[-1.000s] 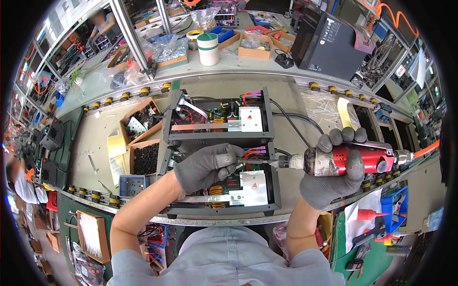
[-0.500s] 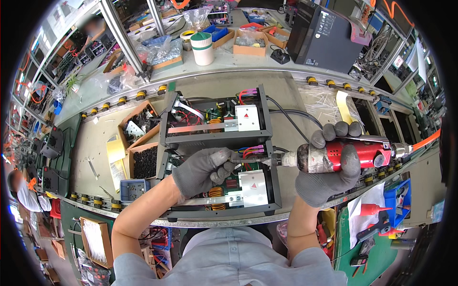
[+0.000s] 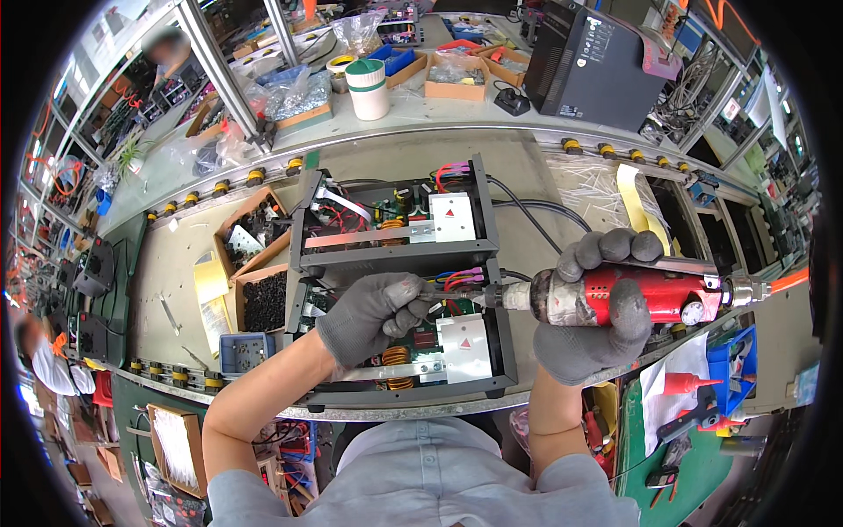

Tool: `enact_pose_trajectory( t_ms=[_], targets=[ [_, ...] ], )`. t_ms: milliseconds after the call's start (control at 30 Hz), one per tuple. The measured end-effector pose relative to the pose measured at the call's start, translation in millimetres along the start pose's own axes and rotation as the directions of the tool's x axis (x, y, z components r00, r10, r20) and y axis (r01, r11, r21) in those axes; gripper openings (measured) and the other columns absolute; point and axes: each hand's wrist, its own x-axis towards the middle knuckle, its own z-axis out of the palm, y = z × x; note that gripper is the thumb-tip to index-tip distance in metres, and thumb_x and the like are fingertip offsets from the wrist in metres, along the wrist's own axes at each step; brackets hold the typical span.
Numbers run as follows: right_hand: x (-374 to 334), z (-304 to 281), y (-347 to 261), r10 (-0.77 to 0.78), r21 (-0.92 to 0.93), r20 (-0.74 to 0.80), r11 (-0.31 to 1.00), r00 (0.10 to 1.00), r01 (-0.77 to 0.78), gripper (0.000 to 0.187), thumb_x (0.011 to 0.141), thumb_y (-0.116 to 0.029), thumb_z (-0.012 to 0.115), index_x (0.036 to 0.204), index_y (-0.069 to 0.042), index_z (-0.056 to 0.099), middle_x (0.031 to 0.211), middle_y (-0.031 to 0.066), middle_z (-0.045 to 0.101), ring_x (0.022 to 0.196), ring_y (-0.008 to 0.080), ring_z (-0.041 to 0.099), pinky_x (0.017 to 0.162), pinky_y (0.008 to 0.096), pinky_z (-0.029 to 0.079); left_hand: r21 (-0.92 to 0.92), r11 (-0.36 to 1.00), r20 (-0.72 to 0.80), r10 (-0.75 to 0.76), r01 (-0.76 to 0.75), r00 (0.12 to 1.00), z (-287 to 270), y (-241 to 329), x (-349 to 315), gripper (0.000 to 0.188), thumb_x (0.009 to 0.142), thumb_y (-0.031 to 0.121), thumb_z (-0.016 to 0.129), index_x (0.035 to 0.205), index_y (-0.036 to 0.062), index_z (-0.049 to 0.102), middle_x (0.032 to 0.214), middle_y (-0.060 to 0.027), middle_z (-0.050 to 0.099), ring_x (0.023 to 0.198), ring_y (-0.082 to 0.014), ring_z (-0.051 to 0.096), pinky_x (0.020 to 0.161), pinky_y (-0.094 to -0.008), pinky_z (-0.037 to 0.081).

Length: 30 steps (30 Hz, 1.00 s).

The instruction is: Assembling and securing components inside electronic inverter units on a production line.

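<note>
My right hand (image 3: 606, 307), in a grey glove, wraps round a red power screwdriver (image 3: 663, 294) held level, its nose toward the left. A thin bit (image 3: 479, 299) runs from the nose to the fingertips of my gloved left hand (image 3: 373, 318). Those fingers are pinched together at the bit's end; what sits between them is too small to make out. Both hands are over the nearer of two open dark metal housings (image 3: 413, 393), which holds a green circuit board, copper coils and a white plate (image 3: 465, 347). The farther housing (image 3: 395, 255) looks alike.
Left of the housings are a cardboard box of black screws (image 3: 264, 299), a box of mixed parts (image 3: 255, 230) and a blue bin (image 3: 247, 353). An orange hose (image 3: 788, 280) trails from the screwdriver. Black cables (image 3: 536, 211) leave the housings' right side. Roller rails (image 3: 351, 139) border the bench.
My right hand has brought the screwdriver slightly left, closer to my left hand. The left hand stays pinched in nearly the same place. The whole view has shifted a little.
</note>
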Motion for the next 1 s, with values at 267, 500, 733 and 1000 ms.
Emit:
enact_pose_trajectory(
  t_ms=[267, 500, 733, 1000],
  targets=[
    [-2.4, -6.6, 7.1, -0.05, 0.033, 0.143, 0.998, 0.988, 0.046, 0.043, 0.072, -0.011, 0.065, 0.112, -0.009, 0.049, 0.099, 0.0087, 0.056, 0.082, 0.0195, 0.051, 0.073, 0.0323, 0.046, -0.079, 0.995, -0.037, 0.057, -0.06, 0.998, 2.7, -2.5, 5.2, 0.04, 0.091, 0.034, 0.056, 0.107, -0.0023, 0.056, 0.077, -0.0003, 0.053, 0.06, -0.0032, 0.041, 0.05, -0.0155, 0.034],
    [9.8, -17.0, 10.0, 0.014, 0.094, 0.118, 0.995, 0.993, -0.025, 0.04, 0.075, -0.011, 0.062, 0.112, -0.008, 0.046, 0.1, 0.0082, 0.053, 0.085, 0.0198, 0.049, 0.075, 0.033, 0.046, 0.25, 0.965, -0.101, 0.111, -0.083, 0.989, 6.5, 17.8, 1.8, 0.043, 0.09, 0.039, 0.055, 0.105, -0.0013, 0.057, 0.081, -0.0042, 0.059, 0.066, -0.006, 0.052, 0.053, -0.0179, 0.041],
    [22.8, -49.5, -10.8, -0.011, 0.053, 0.143, 0.999, 0.99, 0.003, 0.04, 0.077, -0.01, 0.064, 0.114, -0.007, 0.049, 0.105, 0.0117, 0.057, 0.089, 0.023, 0.055, 0.076, 0.0363, 0.048, 0.86, -0.511, 0.257, 0.457, 0.015, 0.851, -31.9, 32.4, 40.4, 0.038, 0.069, 0.017, 0.068, 0.104, 0.0112, 0.055, 0.091, -0.0075, 0.053, 0.081, -0.0225, 0.06, 0.066, -0.0328, 0.051],
    [22.2, -47.9, -2.3, -0.045, -0.107, 0.093, 0.993, 0.995, 0.055, 0.044, 0.072, -0.013, 0.068, 0.111, -0.008, 0.049, 0.099, 0.0092, 0.056, 0.082, 0.0211, 0.053, 0.071, 0.0335, 0.048, 0.639, -0.713, 0.385, 0.621, 0.289, 0.683, -57.9, 28.3, 65.1, 0.03, 0.072, 0.014, 0.063, 0.1, 0.0128, 0.055, 0.088, -0.0052, 0.053, 0.078, -0.0213, 0.06, 0.059, -0.0328, 0.051]
  ],
)
